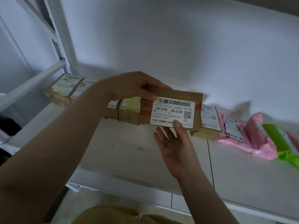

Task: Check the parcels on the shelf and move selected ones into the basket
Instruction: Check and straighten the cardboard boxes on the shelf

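A flat brown cardboard parcel (174, 109) with a white shipping label reading J6-S10 is held up above the white shelf (129, 151), label facing me. My left hand (129, 87) grips its upper left corner from above. From below, my right hand (176, 143) supports it, thumb pressed on the label's lower edge, palm open and facing up. No basket is in view.
A row of brown boxes stands along the shelf's back: two at the left (64, 89), one behind the held parcel (129, 112), one to its right (209, 122). Pink mailer bags (246, 136) and a green bag (281, 143) lie at the right. White shelf posts (64, 38) rise at the left.
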The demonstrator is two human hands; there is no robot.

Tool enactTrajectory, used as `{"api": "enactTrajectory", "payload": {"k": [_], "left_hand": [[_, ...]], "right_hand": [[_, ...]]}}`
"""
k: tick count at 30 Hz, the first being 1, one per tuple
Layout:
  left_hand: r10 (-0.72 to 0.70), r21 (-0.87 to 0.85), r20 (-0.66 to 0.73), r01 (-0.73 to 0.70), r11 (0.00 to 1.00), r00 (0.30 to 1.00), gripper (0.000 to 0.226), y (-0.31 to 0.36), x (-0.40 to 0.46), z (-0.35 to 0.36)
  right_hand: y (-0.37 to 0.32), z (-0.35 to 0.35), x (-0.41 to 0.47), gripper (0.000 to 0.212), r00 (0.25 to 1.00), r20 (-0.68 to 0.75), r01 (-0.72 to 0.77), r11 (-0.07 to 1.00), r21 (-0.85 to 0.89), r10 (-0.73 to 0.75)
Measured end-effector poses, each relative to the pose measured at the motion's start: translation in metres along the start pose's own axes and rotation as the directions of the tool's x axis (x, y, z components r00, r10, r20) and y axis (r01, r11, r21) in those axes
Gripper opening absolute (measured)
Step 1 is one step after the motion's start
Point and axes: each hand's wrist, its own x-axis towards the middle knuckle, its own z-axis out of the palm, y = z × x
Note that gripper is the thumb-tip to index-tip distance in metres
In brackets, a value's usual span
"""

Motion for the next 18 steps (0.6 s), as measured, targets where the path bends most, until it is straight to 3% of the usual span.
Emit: {"api": "enactTrajectory", "payload": {"k": [2,5,9,12,15,18], "left_hand": [[0.004,-0.072,-0.022,-0.006,0.997,1.000,0.046,-0.002,-0.001,0.012],[-0.025,-0.138,-0.207,-0.004,0.990,0.978,0.047,-0.015,0.004,0.040],[-0.109,-0.283,-0.456,-0.028,0.959,0.883,0.040,-0.027,0.012,0.080],[-0.211,-0.321,-0.546,0.030,0.946,0.811,0.034,-0.035,0.016,0.093],[-0.281,-0.206,-0.582,0.196,0.959,0.763,0.047,-0.048,0.017,0.091],[-0.355,0.063,-0.597,0.482,0.874,0.720,0.073,-0.067,0.017,0.080]], "right_hand": [[-0.009,-0.001,0.006,0.039,0.999,-0.031,0.019,0.998,-0.064,-0.021],[-0.019,-0.005,0.026,0.032,0.990,-0.125,0.044,0.984,-0.173,-0.067],[-0.016,-0.008,0.050,0.043,0.986,-0.132,0.050,0.930,-0.365,-0.105],[-0.016,-0.010,0.069,0.039,0.979,-0.190,-0.017,0.904,-0.427,-0.071],[-0.016,-0.011,0.086,0.036,0.969,-0.249,-0.132,0.868,-0.479,0.010],[-0.011,-0.010,0.099,0.039,0.959,-0.282,-0.176,0.851,-0.495,0.035]]}}
